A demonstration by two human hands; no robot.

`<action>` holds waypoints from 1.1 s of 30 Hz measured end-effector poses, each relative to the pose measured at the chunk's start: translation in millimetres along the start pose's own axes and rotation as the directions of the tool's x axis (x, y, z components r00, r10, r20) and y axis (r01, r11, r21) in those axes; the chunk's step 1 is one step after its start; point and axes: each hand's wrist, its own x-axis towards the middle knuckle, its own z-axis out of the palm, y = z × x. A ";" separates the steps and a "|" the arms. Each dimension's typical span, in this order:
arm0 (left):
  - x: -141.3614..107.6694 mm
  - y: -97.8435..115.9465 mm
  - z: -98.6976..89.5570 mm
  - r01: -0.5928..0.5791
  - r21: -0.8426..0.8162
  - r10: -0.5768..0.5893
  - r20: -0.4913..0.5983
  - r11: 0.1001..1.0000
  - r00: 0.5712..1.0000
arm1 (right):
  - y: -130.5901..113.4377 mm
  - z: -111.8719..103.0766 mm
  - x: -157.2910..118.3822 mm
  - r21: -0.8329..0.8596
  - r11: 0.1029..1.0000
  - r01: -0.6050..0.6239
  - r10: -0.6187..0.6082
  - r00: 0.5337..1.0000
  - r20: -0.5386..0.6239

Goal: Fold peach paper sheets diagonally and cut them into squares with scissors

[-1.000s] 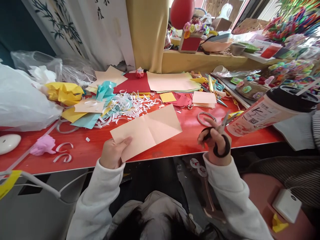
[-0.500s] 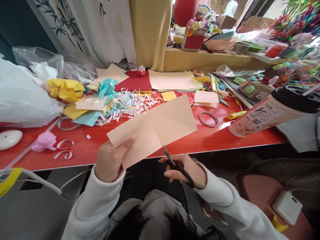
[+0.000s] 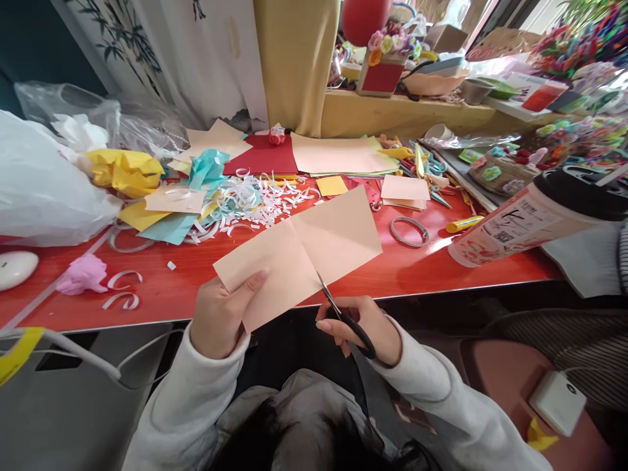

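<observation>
My left hand (image 3: 220, 314) pinches the lower left part of a peach paper sheet (image 3: 338, 235), thumb on top and the other fingers hidden beneath. A crease crosses the middle of the sheet, which I hold above the front edge of the red table (image 3: 422, 275). Black-handled scissors (image 3: 350, 322) are in my right hand (image 3: 375, 327), with the fingers around the handles. Their blades point up and to the left, at the sheet's lower edge near the crease, and look nearly closed.
White paper shreds (image 3: 265, 199) and crumpled coloured paper lie behind the sheet. A drink cup (image 3: 520, 222) stands at the right, beside a grey ring (image 3: 409, 231) and a yellow marker (image 3: 464, 224). A white plastic bag (image 3: 49, 183) is at the left.
The scissors have moved slightly up and left, their blades now reaching farther over the sheet and less spread. The sheet's right end has shifted a little left.
</observation>
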 end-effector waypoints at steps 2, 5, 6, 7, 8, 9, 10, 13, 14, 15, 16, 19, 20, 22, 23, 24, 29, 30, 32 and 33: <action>0.0 -0.8 -0.3 -0.012 -0.009 0.012 0.006 1.000 1.000 | 2.0 1.2 0.2 0.028 1.000 -0.005 0.005 1.000 -0.011; 0.8 -2.3 -0.9 -0.023 -0.007 0.023 -0.004 1.000 1.000 | 4.0 2.9 0.7 0.051 0.998 -0.022 0.024 0.999 -0.037; 1.2 -2.7 -1.1 -0.021 -0.005 0.021 -0.012 1.000 1.000 | 4.3 3.4 0.8 0.051 0.998 -0.032 0.035 0.998 -0.047; 1.7 -3.1 -1.2 -0.018 -0.004 0.018 -0.019 1.000 1.000 | 4.6 3.9 1.0 0.052 0.998 -0.043 0.046 0.997 -0.057; 2.1 -3.3 -1.3 -0.015 -0.004 0.015 -0.022 1.000 1.000 | 4.8 4.3 1.1 0.054 0.997 -0.053 0.057 0.996 -0.066; 2.5 -3.6 -1.4 -0.014 -0.005 0.014 -0.021 1.000 1.000 | 4.9 4.7 1.4 0.059 0.996 -0.064 0.068 0.995 -0.071; 2.8 -3.8 -1.6 -0.012 -0.008 0.012 -0.016 1.000 1.000 | 5.0 5.0 1.7 0.066 0.995 -0.073 0.077 0.995 -0.069; 2.5 -4.6 -2.6 -0.001 -0.015 0.001 0.007 1.000 1.000 | 5.5 4.8 3.2 0.081 0.995 -0.066 0.069 0.997 -0.041; 2.1 -4.9 -3.2 0.009 -0.016 -0.008 0.020 1.000 1.000 | 5.6 4.4 3.8 0.079 0.995 -0.055 0.058 0.998 -0.032; 1.6 -5.2 -3.8 0.015 -0.016 -0.014 0.034 1.000 0.999 | 5.7 4.0 4.4 0.076 0.996 -0.044 0.046 0.999 -0.026; 1.2 -5.5 -4.4 0.018 -0.017 -0.017 0.049 1.000 0.999 | 5.6 3.6 4.9 0.072 0.997 -0.034 0.036 0.999 -0.025; 0.6 -6.4 -5.5 0.002 -0.009 -0.001 0.071 1.000 0.997 | 5.3 3.3 5.7 0.068 0.997 -0.025 0.027 0.999 -0.031; 0.6 -6.8 -5.6 -0.002 -0.005 0.003 0.072 1.000 0.997 | 5.2 3.7 5.8 0.068 0.997 -0.024 0.027 0.999 -0.034; 0.8 -7.4 -5.3 -0.002 0.004 0.002 0.061 1.000 0.998 | 5.3 5.1 5.9 0.071 0.997 -0.024 0.027 0.999 -0.043; 1.0 -7.8 -5.0 0.000 0.006 0.000 0.055 1.000 0.998 | 5.4 5.9 6.1 0.075 0.997 -0.028 0.032 0.998 -0.049; 1.1 -8.1 -4.7 0.000 0.005 -0.001 0.051 1.000 0.999 | 5.5 6.7 6.3 0.081 0.996 -0.033 0.038 0.998 -0.057; 1.0 -10.6 -4.6 -0.008 0.013 0.007 0.066 1.000 0.998 | 5.4 8.3 8.6 0.114 0.993 -0.039 0.045 0.998 -0.050; 0.9 -11.3 -4.9 -0.011 0.015 0.010 0.069 1.000 0.998 | 5.4 8.3 9.1 0.116 0.993 -0.032 0.038 0.998 -0.045; 0.7 -12.7 -6.0 -0.028 0.018 0.027 0.067 0.999 0.997 | 5.3 8.3 9.7 0.113 0.993 -0.024 0.029 0.999 -0.041; 0.7 -13.2 -6.7 -0.040 0.020 0.038 0.064 0.999 0.997 | 5.2 8.5 10.0 0.113 0.993 -0.025 0.030 0.999 -0.042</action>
